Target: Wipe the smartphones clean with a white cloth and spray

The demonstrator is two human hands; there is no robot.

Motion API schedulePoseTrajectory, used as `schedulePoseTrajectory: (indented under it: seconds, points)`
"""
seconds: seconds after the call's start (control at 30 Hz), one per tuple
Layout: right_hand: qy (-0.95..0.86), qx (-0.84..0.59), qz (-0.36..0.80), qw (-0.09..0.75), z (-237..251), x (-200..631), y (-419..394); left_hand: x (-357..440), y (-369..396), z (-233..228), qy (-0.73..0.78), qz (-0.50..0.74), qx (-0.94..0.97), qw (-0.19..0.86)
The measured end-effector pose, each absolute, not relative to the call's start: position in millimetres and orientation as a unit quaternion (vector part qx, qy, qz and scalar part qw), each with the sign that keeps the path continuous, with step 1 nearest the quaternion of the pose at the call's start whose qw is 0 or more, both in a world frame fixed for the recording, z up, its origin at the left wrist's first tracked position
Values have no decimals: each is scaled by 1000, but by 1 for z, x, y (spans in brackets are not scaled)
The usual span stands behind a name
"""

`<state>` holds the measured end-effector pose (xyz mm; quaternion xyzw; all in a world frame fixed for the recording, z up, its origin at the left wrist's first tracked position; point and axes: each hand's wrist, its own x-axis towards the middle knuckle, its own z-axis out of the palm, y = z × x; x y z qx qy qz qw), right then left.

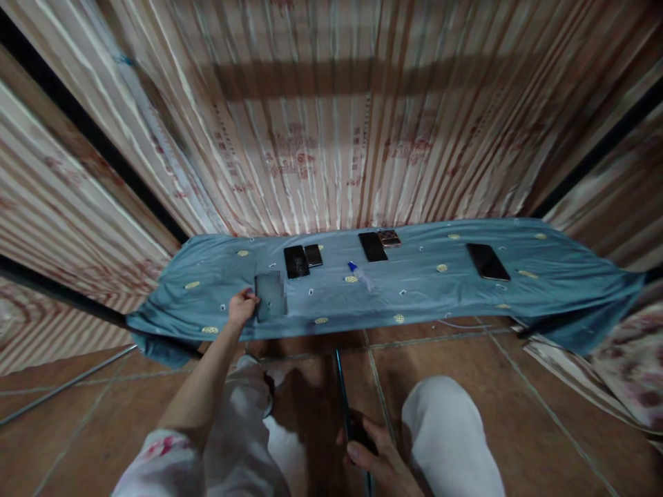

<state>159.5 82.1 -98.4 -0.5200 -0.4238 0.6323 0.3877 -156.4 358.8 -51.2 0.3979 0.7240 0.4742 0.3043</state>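
My left hand point(243, 306) is closed, its thumb and fingers pinching the left edge of a flat, phone-like rectangle point(270, 297) at the front of the blue cloth. A pixelated patch covers that rectangle's right side, and its face looks much like the cloth. Low in front, between my knees, my right hand point(370, 449) grips a thin blue-edged phone point(342, 386) seen edge-on; its face is hidden. Beyond my left hand lie a black phone point(297, 262) with a marked screen and a smaller dark device point(313, 255) touching it.
Farther right on the blue cloth point(425, 290) lie a clear tube with a blue cap point(361, 275), a black phone point(373, 246), a brown patterned square item point(389, 238) and a larger dark phone point(487, 261). Striped curtains point(311, 152) and dark poles point(93, 131) enclose the space.
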Motion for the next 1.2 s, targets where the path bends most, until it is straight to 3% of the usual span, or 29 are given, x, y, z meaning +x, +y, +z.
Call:
schedulePoseTrajectory:
  seconds: [0.37, 0.63, 0.9, 1.2]
  points:
    - [-510, -447, 616, 401, -48, 162, 82, -60, 230, -38, 567, 592, 264, 508]
    - [-590, -522, 496, 365, -12, 162, 55, 3, 125, -35, 508, 587, 241, 583]
    - [-662, -648, 289, 242, -17, 149, 24, 18, 87, -26, 428, 610, 223, 628]
    - [-702, -642, 187, 248, -49, 142, 7, 20, 72, -28, 445, 616, 217, 612]
